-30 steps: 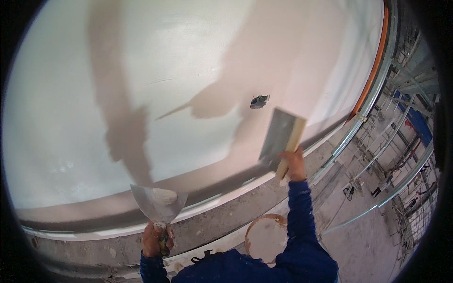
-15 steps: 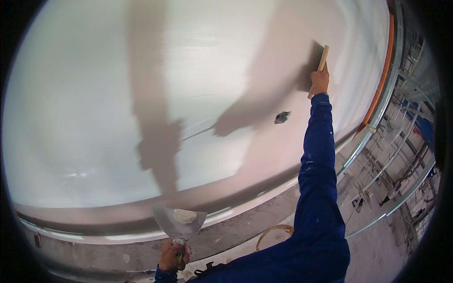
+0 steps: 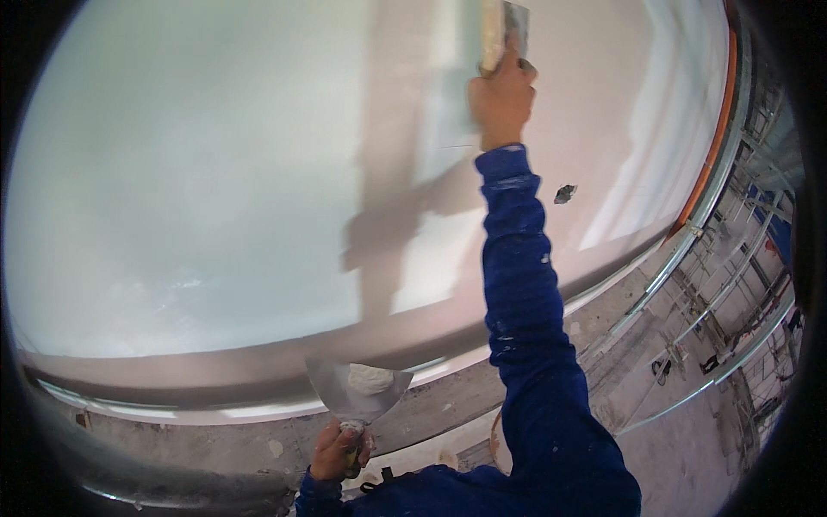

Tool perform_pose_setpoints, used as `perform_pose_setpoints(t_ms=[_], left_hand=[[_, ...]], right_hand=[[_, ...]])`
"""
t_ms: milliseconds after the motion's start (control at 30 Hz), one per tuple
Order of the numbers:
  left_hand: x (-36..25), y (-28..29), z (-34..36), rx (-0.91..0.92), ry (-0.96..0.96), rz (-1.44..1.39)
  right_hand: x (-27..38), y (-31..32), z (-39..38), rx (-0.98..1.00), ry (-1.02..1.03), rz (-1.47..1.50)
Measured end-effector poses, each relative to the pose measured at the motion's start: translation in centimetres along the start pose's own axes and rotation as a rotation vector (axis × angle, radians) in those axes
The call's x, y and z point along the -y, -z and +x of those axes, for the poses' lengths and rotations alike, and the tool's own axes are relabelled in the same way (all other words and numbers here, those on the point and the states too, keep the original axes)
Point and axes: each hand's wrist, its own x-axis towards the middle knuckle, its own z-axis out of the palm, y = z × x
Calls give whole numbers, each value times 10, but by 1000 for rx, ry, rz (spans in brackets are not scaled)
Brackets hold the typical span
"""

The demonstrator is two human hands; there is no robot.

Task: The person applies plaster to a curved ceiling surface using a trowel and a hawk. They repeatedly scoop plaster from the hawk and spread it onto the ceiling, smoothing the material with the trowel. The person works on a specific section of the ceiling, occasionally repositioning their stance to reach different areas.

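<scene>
My right hand (image 3: 504, 96) is raised against the large white wall (image 3: 215, 198), its fingers closed round the pale handle of a plastering trowel (image 3: 492, 36). The trowel's grey blade is partly hidden by the hand and the top of the view. Low in front of me, my left hand (image 3: 334, 451) grips a wide putty knife (image 3: 340, 392) with its blade pointing up. A lump of white plaster (image 3: 370, 379) rests on that blade. Right of my right forearm, a small dark hole (image 3: 565, 194) breaks the wall. Shadows of arms fall across the wall.
A pale ledge (image 3: 258, 412) runs along the wall's foot above a dusty concrete floor (image 3: 680, 448). An orange strip (image 3: 715, 142) and metal rail (image 3: 728, 181) edge the wall at right. Scaffold tubes (image 3: 732, 267) stand beyond.
My right hand has swept the trowel left and up across the wall. My left hand with the putty knife sits slightly farther right and higher in view. The view has shifted a little.
</scene>
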Motion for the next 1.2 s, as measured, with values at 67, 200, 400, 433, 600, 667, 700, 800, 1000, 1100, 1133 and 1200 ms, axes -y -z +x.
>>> perform_pose_setpoints(t_ms=[67, 200, 400, 433, 600, 667, 700, 800, 1000, 1100, 1133, 1200], left_hand=[[0, 2, -6, -1, -18, 10], [-2, 9, -25, -85, -74, 32], [-11, -6, -41, -198, -192, 63], [-10, -6, -43, -217, -222, 44], [-15, -24, -32, -237, -266, 183], [-13, -42, -17, -205, -283, 166], [-14, -46, -12, -176, -292, 188], [-14, -57, -5, -128, -283, 245], [11, -84, 33, -24, -210, 238], [21, -96, 52, -41, -168, 201], [20, -92, 57, -59, -148, 196], [19, -96, 64, -93, -144, 147]], right_hand=[[29, 0, -25, -70, 87, -96], [113, -7, -88, 51, 137, -38], [126, 34, -166, 558, 389, 574], [113, 38, -168, 747, 386, 760], [13, 79, -194, 1041, -442, 1338], [-72, 68, -212, 772, 179, 1124], [-83, 75, -218, 790, 88, 1286], [-93, 97, -231, 959, -555, 1822], [-164, 126, -243, 1210, 0, 1151], [-219, 144, -246, 1453, -493, 819], [-235, 146, -239, 1464, -392, 752], [-262, 159, -224, 1195, -527, 836]])
